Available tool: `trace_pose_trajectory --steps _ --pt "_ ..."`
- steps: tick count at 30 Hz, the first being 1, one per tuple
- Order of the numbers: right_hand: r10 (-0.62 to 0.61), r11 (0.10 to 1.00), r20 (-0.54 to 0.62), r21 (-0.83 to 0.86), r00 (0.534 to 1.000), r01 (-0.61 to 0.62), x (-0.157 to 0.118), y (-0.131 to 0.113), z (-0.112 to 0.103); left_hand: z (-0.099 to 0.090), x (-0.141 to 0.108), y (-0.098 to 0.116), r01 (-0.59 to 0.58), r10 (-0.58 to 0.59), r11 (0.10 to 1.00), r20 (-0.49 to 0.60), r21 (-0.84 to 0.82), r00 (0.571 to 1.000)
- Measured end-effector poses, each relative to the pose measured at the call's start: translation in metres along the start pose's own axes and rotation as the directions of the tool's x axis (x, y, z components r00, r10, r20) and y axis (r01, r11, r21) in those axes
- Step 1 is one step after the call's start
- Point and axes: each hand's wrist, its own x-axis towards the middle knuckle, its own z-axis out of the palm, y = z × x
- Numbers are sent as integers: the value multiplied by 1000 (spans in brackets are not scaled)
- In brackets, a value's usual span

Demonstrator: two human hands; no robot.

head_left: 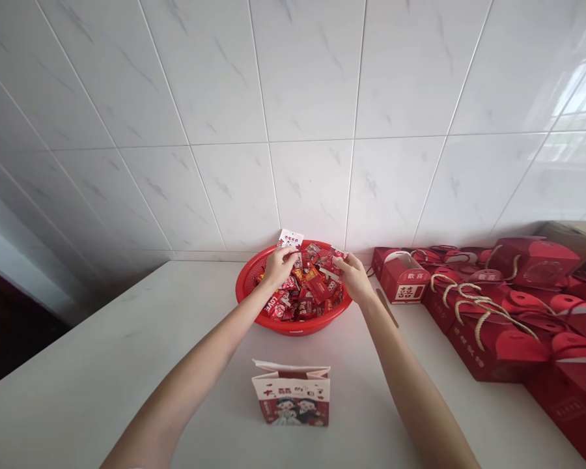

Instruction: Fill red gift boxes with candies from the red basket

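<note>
A red plastic basket (297, 330) full of wrapped candies (306, 294) stands against the tiled wall. Over its left part is my left hand (279, 266), thumb and fingers pinched together; what lies between them is too small to make out. My right hand (354, 277) is closed at the basket's right rim, with a small red candy packet (338, 252) at its fingertips. Behind my left hand, a white printed card or box top (291, 238) sticks up at the back rim. In front of the basket, a red and white paper gift box (295, 400) stands upright with its top open.
Many red gift boxes with rope handles (488, 326) crowd the right side of the white counter (185, 391). One open red box (403, 277) stands beside the basket. A thin brown strip (387, 308) lies near my right wrist. A cardboard box (573, 231) sits at the far right.
</note>
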Motion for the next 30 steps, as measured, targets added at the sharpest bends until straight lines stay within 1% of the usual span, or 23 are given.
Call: trace_pose_trajectory --steps 2,3,4,5,6,7,8,9,10,11,13,15,18,20,23,24,26,28,30 --pt "-9 1000 -15 4 1000 9 2 1 -1 -1 -1 2 -42 39 997 37 72 999" --pt "-15 1000 -24 7 1000 16 2 2 -1 -1 -2 4 -73 64 992 91 105 994" --pt "-22 1000 -34 10 999 23 3 2 -2 0 -4 6 -112 88 985 172 132 981" --pt "-29 999 -44 13 999 30 3 2 -2 1 -6 9 -155 109 976 274 153 955" --pt "-36 999 -53 16 998 37 3 2 -2 3 -9 12 -200 122 965 386 168 914" --pt "-42 999 -61 18 997 43 3 2 -2 5 -11 14 -242 125 953 494 182 861" --pt "-46 999 -66 19 997 48 3 1 -1 7 -14 17 -278 114 939 583 200 805" --pt "-50 999 -68 20 996 51 3 1 -1 10 -16 19 -308 95 925 647 224 757" --pt "-52 998 -70 19 996 54 3 1 -1 13 -17 20 -330 68 909 689 256 722" --pt "-54 998 -70 18 996 56 2 1 0 15 -19 21 -348 41 891 712 291 701" --pt "-55 998 -73 16 996 57 2 0 0 18 -19 23 -374 -8 856 734 356 679" --pt "-54 998 -79 15 995 55 2 0 1 21 -19 24 -391 -49 826 743 406 667" --pt "-52 998 -86 13 995 53 1 -1 1 24 -18 26 -399 -88 796 739 455 667" --pt "-50 999 -87 11 995 51 1 -1 2 25 -18 28 -401 -87 791 733 463 674" --pt "-46 999 -89 4 995 46 0 -3 3 23 -18 30 -386 -60 806 710 449 702" --pt "-46 999 -92 1 995 47 -1 -3 3 21 -18 30 -370 -51 815 692 446 721" --pt "-48 999 -98 -2 994 48 -1 -3 3 17 -16 28 -320 -38 839 632 441 774" --pt "-47 999 -103 -5 994 47 -1 -3 3 12 -12 24 -257 -24 867 550 427 835" --pt "-43 999 -105 -10 994 42 -2 -4 3 9 -8 20 -202 -2 899 465 388 885"
